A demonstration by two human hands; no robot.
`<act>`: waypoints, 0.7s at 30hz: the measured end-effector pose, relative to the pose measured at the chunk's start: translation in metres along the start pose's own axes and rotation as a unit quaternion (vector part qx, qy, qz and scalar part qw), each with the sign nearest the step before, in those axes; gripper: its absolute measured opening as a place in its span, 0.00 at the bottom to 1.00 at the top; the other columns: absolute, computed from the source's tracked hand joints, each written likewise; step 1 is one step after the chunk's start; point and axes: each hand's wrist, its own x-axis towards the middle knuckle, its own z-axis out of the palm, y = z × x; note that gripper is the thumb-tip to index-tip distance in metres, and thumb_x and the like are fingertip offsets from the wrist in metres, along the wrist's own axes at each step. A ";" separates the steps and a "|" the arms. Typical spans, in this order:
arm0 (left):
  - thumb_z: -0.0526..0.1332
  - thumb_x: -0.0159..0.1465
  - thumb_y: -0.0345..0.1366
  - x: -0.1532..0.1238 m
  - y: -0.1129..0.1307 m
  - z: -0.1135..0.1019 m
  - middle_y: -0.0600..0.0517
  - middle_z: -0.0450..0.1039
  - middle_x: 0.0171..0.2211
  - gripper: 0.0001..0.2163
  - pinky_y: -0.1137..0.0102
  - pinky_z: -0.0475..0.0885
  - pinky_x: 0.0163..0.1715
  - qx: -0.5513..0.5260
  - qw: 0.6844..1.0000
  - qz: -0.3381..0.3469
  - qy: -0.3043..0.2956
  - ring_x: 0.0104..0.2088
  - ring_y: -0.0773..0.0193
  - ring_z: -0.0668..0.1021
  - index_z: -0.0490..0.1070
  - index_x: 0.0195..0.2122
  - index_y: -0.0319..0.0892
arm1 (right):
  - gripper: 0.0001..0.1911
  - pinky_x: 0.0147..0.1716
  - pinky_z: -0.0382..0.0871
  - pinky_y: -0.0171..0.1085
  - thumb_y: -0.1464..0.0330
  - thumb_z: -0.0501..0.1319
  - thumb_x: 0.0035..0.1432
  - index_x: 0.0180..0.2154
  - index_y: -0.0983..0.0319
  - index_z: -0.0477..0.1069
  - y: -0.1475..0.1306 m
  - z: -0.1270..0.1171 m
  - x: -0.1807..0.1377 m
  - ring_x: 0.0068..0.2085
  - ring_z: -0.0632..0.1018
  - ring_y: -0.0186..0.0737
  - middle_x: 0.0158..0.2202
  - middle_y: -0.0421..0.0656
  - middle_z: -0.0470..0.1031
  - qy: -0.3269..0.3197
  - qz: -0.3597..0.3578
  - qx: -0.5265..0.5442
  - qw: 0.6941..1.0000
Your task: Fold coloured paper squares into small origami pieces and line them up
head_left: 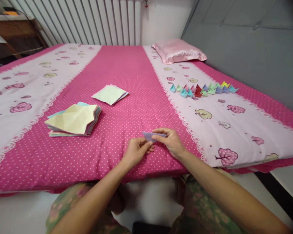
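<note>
A small folded piece of purple paper is held between my two hands, just above the pink bedspread near the bed's front edge. My left hand pinches its lower left part between thumb and fingers. On the other side, my right hand grips its right end, thumb in front and fingers behind. The fingers cover part of the paper, so its full shape is hidden.
A thick stack of creased coloured paper lies at left, with a thinner stack of square sheets behind it. Several small folded paper boats stand in rows at right. A pink pillow lies by the grey headboard.
</note>
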 end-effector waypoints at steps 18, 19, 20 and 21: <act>0.59 0.56 0.46 0.001 0.002 -0.009 0.57 0.66 0.16 0.14 0.76 0.63 0.19 0.050 0.996 0.021 -0.067 0.16 0.73 0.68 0.65 0.23 0.39 | 0.21 0.19 0.54 0.31 0.54 0.58 0.53 0.18 0.62 0.60 0.002 -0.009 0.004 0.20 0.60 0.28 0.18 0.34 0.56 -0.083 -0.061 -0.146 0.984; 0.59 0.55 0.46 0.001 0.003 -0.010 0.57 0.65 0.16 0.14 0.76 0.63 0.20 0.052 0.996 0.017 -0.075 0.16 0.73 0.68 0.64 0.23 0.39 | 0.22 0.19 0.53 0.31 0.54 0.57 0.54 0.18 0.62 0.58 0.003 -0.010 0.004 0.20 0.59 0.28 0.17 0.34 0.55 -0.080 -0.070 -0.165 0.981; 0.59 0.55 0.46 0.000 0.003 -0.010 0.57 0.65 0.16 0.14 0.76 0.63 0.20 0.054 0.995 0.014 -0.079 0.16 0.73 0.68 0.64 0.23 0.39 | 0.23 0.19 0.53 0.31 0.53 0.55 0.55 0.17 0.62 0.57 0.003 -0.011 0.004 0.20 0.58 0.28 0.17 0.34 0.54 -0.077 -0.076 -0.177 0.978; 0.59 0.56 0.46 0.000 0.004 -0.010 0.57 0.65 0.16 0.14 0.76 0.64 0.20 0.056 0.995 0.012 -0.082 0.16 0.73 0.69 0.64 0.23 0.39 | 0.24 0.19 0.52 0.31 0.53 0.54 0.55 0.17 0.61 0.56 0.004 -0.011 0.004 0.20 0.58 0.28 0.17 0.34 0.54 -0.074 -0.080 -0.183 0.977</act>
